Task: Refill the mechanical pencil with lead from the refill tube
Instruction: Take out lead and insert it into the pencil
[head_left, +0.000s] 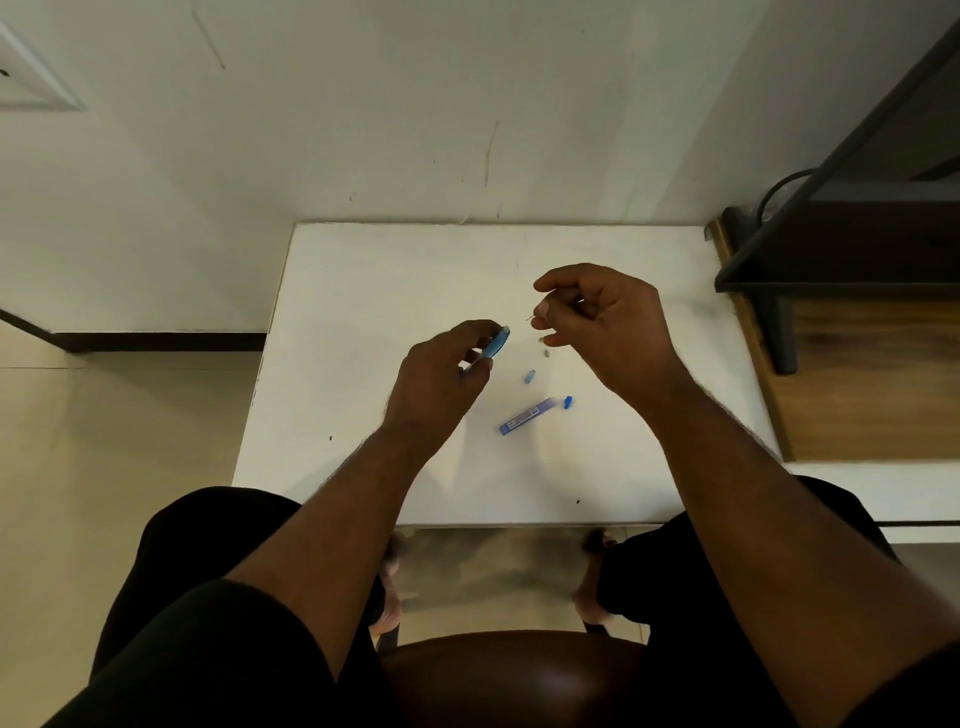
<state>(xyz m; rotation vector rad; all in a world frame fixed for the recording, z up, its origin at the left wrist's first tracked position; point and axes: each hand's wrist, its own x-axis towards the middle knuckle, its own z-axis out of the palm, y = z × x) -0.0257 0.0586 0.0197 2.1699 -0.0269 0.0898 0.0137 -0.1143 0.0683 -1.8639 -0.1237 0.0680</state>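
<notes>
My left hand (441, 374) grips a blue mechanical pencil (496, 344), its open top end pointing up and to the right. My right hand (602, 317) pinches a thin lead (530, 318) between thumb and forefinger, a short gap to the right of the pencil's end. On the white table (363, 291) lies the blue refill tube (525, 417), with its blue cap (568, 401) off and just beside its open end. A small blue pencil cap (529, 376) and a tiny grey piece (546, 354) lie between the hands.
The white table stands against a pale wall. A dark metal-framed wooden shelf (831, 291) borders the table's right side. My knees and a brown chair seat (519, 675) are below the table's near edge.
</notes>
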